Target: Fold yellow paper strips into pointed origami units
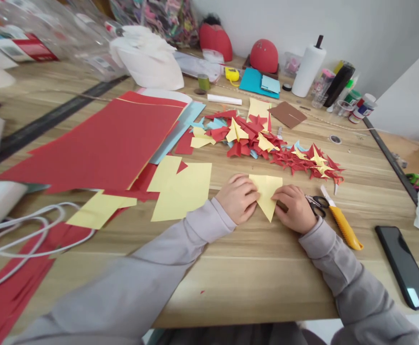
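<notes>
Head view: two hands, apart, with a folded yellow paper (pixel 267 186) between them over the wooden surface (pixel 252 287). The left hand (pixel 238 197) pinches its left side; the right hand (pixel 296 208) pinches its right. The wide edge faces away from the person and the point toward them. From where I stand, it is unclear whether the paper lies fully flat. For a clean fold, both sides should be matched about the midline, the point kept sharp, and one hand should anchor the layers while the other presses the crease outward from the middle. Uneven pulling could skew the point or buckle the thin sheet. The scissors (pixel 317 203) and orange-handled knife (pixel 346 227) lie close by the right hand and forearm, so that elbow is best moved with care. Flat yellow sheets (pixel 188 191) lie left of the left hand.
</notes>
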